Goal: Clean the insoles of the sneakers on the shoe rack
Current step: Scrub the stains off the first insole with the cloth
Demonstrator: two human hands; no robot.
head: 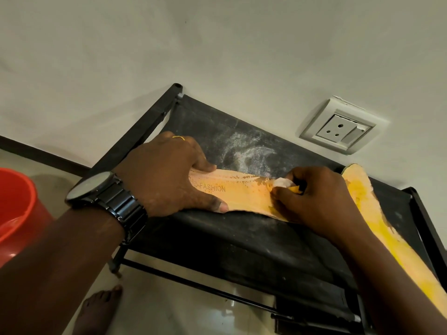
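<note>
An orange insole (244,192) stamped "FASHION" lies flat on the top shelf of the black shoe rack (242,240). My left hand (167,175) presses its heel end down, fingers and thumb spread over it. My right hand (316,199) pinches a small white cloth (283,183) against the insole's middle. A second, yellower insole (377,213) lies along the rack's right side, partly hidden under my right forearm. No sneakers are in view.
A red bucket (17,204) stands on the floor at the left. A wall socket (338,126) sits above the rack's far edge. White dusty smears (249,151) mark the shelf fabric. My bare foot (99,310) is on the tiled floor below.
</note>
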